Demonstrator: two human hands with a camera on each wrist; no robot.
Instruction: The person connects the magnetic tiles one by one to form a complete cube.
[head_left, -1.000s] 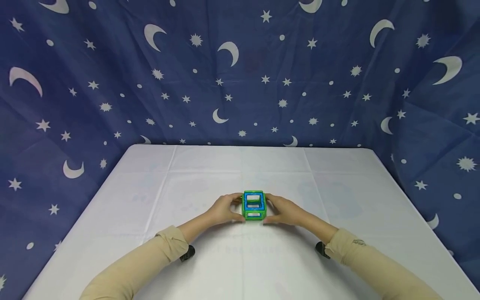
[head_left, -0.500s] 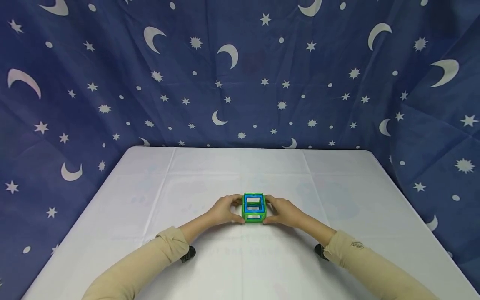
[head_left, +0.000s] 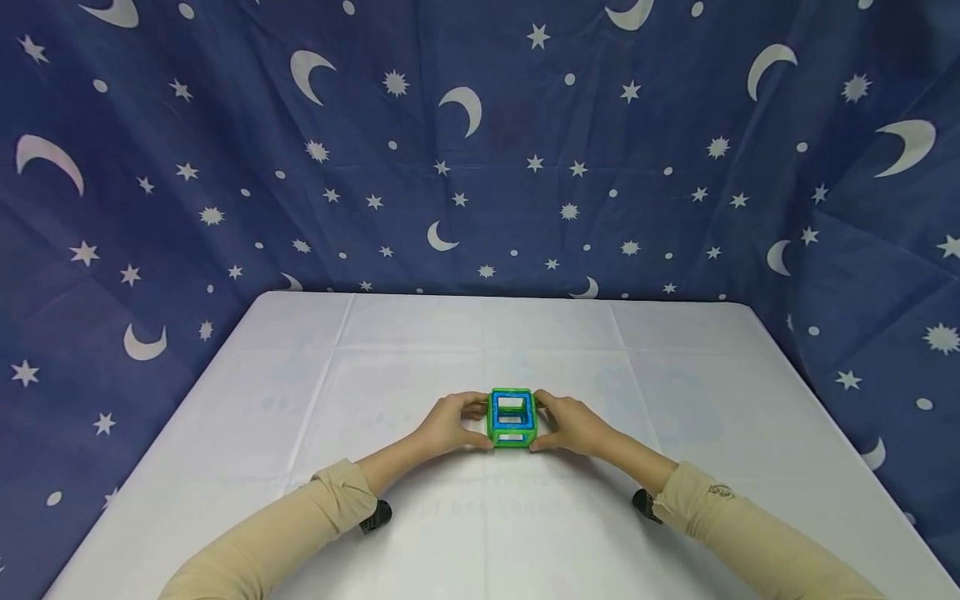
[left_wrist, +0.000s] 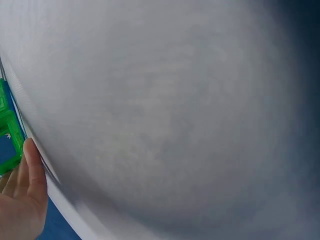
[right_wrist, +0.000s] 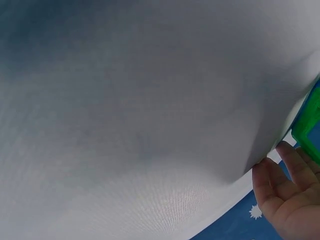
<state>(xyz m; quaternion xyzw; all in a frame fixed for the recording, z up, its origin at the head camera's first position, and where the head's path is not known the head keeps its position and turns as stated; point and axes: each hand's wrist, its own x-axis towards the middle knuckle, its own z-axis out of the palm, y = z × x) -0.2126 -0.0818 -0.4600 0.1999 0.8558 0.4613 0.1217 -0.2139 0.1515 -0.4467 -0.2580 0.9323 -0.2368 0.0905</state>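
Observation:
A small cube of magnetic building tiles (head_left: 512, 409) rests on the white-covered table, with a blue open-framed tile on top and green frames around its sides. My left hand (head_left: 444, 425) holds its left side, thumb at the near corner and fingers toward the far one. On the opposite side my right hand (head_left: 573, 426) grips it in a mirrored way. In the left wrist view a green tile edge (left_wrist: 15, 132) shows by the fingertips at the left border. The right wrist view has a green corner (right_wrist: 306, 131) above the fingers; most of the cube is cut off there.
A white cloth with fold creases covers the table (head_left: 420, 333). Behind and beside it hangs a dark blue curtain (head_left: 510, 208) with white moons and stars. Black wrist devices (head_left: 377, 516) sit under both beige sleeves (head_left: 277, 533).
The head view has shifted slightly. Both hands keep their hold on the magnetic tile cube, which stays in about the same place on the table.

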